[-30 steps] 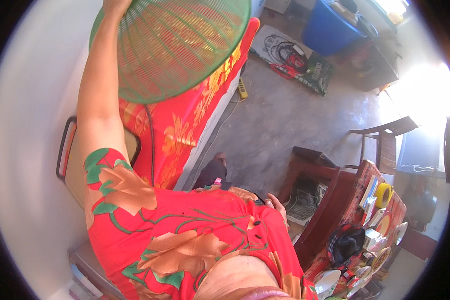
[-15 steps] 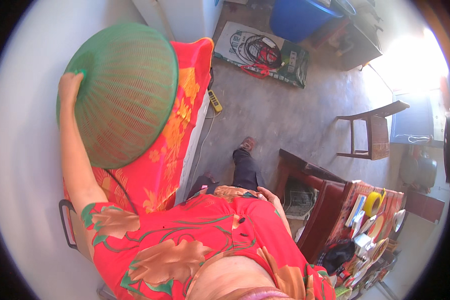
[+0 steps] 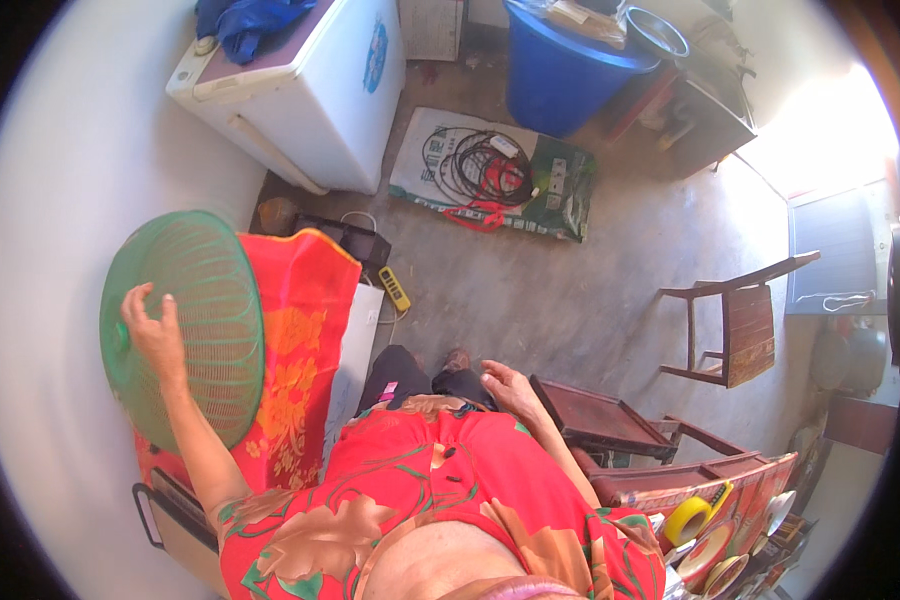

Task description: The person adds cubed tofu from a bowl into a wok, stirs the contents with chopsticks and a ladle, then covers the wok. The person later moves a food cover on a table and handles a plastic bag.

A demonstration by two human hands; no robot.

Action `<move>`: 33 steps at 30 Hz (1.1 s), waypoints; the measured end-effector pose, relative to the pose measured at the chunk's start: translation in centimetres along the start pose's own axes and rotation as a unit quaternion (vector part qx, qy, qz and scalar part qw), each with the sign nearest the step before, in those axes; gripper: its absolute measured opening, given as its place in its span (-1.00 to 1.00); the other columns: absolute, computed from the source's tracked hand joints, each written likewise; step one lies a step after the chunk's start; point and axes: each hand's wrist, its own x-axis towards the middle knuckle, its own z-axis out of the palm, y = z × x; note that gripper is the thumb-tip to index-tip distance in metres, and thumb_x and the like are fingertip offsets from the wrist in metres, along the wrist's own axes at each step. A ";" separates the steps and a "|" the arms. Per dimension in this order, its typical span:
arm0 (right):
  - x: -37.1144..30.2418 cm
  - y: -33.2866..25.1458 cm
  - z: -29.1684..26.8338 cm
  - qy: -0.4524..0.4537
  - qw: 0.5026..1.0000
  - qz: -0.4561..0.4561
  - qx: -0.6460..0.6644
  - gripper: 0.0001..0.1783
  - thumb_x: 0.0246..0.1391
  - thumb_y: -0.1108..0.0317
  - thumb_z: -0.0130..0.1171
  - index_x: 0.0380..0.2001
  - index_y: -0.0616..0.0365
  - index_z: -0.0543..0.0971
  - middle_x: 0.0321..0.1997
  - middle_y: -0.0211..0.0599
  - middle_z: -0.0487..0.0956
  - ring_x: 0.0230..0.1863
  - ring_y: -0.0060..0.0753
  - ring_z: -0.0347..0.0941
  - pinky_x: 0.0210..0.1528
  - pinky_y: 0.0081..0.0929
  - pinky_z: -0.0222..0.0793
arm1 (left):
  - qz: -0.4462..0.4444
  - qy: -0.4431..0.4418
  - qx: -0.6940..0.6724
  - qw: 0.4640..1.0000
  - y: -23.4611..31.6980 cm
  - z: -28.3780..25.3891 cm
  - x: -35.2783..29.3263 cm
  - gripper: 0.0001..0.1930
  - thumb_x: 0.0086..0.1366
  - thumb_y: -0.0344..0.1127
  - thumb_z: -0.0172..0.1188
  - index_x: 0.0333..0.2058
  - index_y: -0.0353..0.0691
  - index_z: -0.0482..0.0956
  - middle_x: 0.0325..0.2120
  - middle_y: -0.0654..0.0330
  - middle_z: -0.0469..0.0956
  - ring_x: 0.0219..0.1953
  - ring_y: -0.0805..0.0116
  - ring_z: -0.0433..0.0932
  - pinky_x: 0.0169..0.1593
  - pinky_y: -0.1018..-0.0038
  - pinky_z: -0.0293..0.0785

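A green mesh dome food cover [image 3: 222, 345] rests over the red cloth [image 3: 300, 385] with orange and gold flowers, on my left. Its round green knob [image 3: 121, 337] shows beside my left hand [image 3: 157, 340]. The fingers of that hand are spread and bent a little, apart from the knob; whether they touch the mesh I cannot tell. Whatever lies beneath the cover cannot be made out. My right hand [image 3: 511, 388] hangs by my right hip with fingers loosely stretched and nothing in it, near a dark wooden drawer-like piece [image 3: 605, 415].
Ahead stand a white chest-like appliance [image 3: 300, 105] and a blue tub [image 3: 570, 75]. A coiled black cable [image 3: 475, 170] lies on a printed sack. A yellow power strip [image 3: 394, 288] is on the floor. To the right are a wooden chair [image 3: 745, 335] and a table with yellow tape [image 3: 686, 522].
My left hand has let go of the cover's knob, and its fingers have opened. The cover now sits lower and looks smaller. My right hand has come out from my side. The view has shifted.
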 end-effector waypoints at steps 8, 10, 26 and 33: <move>6.9 -8.9 -5.8 -0.030 0.988 -0.081 -0.126 -0.52 0.09 0.25 0.03 0.06 0.22 0.32 -0.02 -0.04 0.45 -0.03 -0.32 0.41 0.00 -0.43 0.31 | 0.016 -0.041 -0.183 0.982 13.7 10.0 4.0 -0.75 0.01 -0.52 0.12 -0.26 -0.33 0.44 -0.16 0.09 0.36 -0.09 0.18 0.35 0.01 0.36 0.28; 9.2 -11.9 -7.7 -0.041 0.977 -0.119 -0.170 -0.52 0.09 0.24 0.03 0.06 0.21 0.32 0.01 -0.05 0.44 -0.01 -0.32 0.40 0.00 -0.43 0.31 | 0.018 -0.065 -0.239 0.969 15.9 12.7 5.0 -0.79 0.04 -0.49 0.12 -0.28 -0.30 0.44 -0.17 0.12 0.38 -0.05 0.20 0.35 0.06 0.38 0.22; 20.1 -22.2 -29.5 0.137 0.981 -0.110 -0.078 -0.54 0.05 0.31 0.09 0.03 0.22 0.36 -0.12 -0.15 0.49 -0.10 -0.43 0.42 -0.04 -0.52 0.32 | -0.045 -0.284 -0.404 0.869 31.6 28.3 6.7 -0.77 -0.08 -0.54 0.14 -0.35 -0.27 0.47 -0.24 0.13 0.39 -0.22 0.26 0.42 -0.24 0.47 0.38; 27.7 -22.8 -39.9 0.139 0.979 -0.143 -0.045 -0.55 0.05 0.32 0.09 0.03 0.22 0.36 -0.14 -0.21 0.50 -0.19 -0.51 0.41 -0.12 -0.56 0.34 | -0.098 -0.309 -0.340 0.883 36.0 30.3 6.6 -0.79 -0.06 -0.54 0.11 -0.36 -0.32 0.44 -0.29 0.13 0.38 -0.31 0.29 0.46 -0.29 0.47 0.41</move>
